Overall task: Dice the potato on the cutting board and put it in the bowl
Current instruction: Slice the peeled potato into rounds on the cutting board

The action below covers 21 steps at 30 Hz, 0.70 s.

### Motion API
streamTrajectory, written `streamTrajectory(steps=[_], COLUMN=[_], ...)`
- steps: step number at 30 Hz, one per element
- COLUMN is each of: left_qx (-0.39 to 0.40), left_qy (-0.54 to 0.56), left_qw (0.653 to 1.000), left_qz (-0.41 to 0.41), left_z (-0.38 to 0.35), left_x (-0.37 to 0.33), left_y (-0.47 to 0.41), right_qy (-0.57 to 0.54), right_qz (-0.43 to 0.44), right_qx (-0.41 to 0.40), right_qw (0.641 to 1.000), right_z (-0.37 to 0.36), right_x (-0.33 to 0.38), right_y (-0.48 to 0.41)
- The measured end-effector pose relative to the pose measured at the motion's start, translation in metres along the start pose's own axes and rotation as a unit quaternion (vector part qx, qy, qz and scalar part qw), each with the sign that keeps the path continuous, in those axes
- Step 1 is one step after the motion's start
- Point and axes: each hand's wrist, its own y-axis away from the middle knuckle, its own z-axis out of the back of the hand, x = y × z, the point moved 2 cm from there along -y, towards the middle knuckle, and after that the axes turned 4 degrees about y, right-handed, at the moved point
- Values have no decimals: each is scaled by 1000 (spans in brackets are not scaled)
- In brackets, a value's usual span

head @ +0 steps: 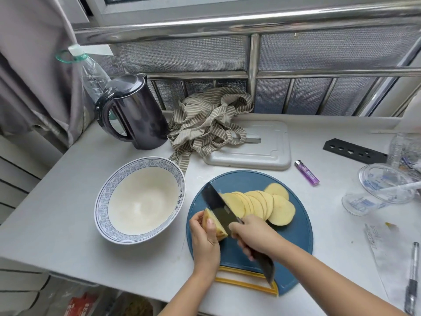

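A round blue cutting board point(293, 238) lies on the white counter in front of me. Several yellow potato slices point(262, 205) lean in a fanned row on it. My left hand point(205, 242) holds the remaining end piece of potato point(210, 222) at the board's left edge. My right hand point(252, 236) grips the handle of a dark knife point(219, 205), whose blade stands between the end piece and the slices. A white bowl with a blue patterned rim point(103, 197) sits empty to the left of the board.
A black kettle point(136, 115) and a plastic bottle point(91, 74) stand at the back left. A striped cloth point(205, 124) lies on a white board point(268, 147) behind. A purple lighter point(306, 172), plastic cups point(385, 185), paper and a pen point(412, 279) lie right.
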Motion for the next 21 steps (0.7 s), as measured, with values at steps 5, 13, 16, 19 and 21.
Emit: streamTrajectory(steps=[5, 13, 16, 19, 21], left_qx=[6, 11, 17, 26, 38], left_qy=[-2, -15, -37, -43, -37], left_qw=[1000, 1000, 999, 998, 997], left_qz=[6, 17, 19, 35, 51], left_z=[0, 1, 0, -1, -1], left_x=[-4, -7, -11, -16, -19], left_y=[-1, 1, 0, -4, -8], right_qy=[-204, -299, -311, -312, -331], right_qz=[-65, -92, -101, -102, -114], right_qx=[92, 110, 118, 125, 140], right_qw=[972, 943, 938, 936, 926], right_z=[20, 11, 8, 9, 11], right_x=[-12, -40, -46, -47, -45], right_y=[0, 5, 8, 10, 12])
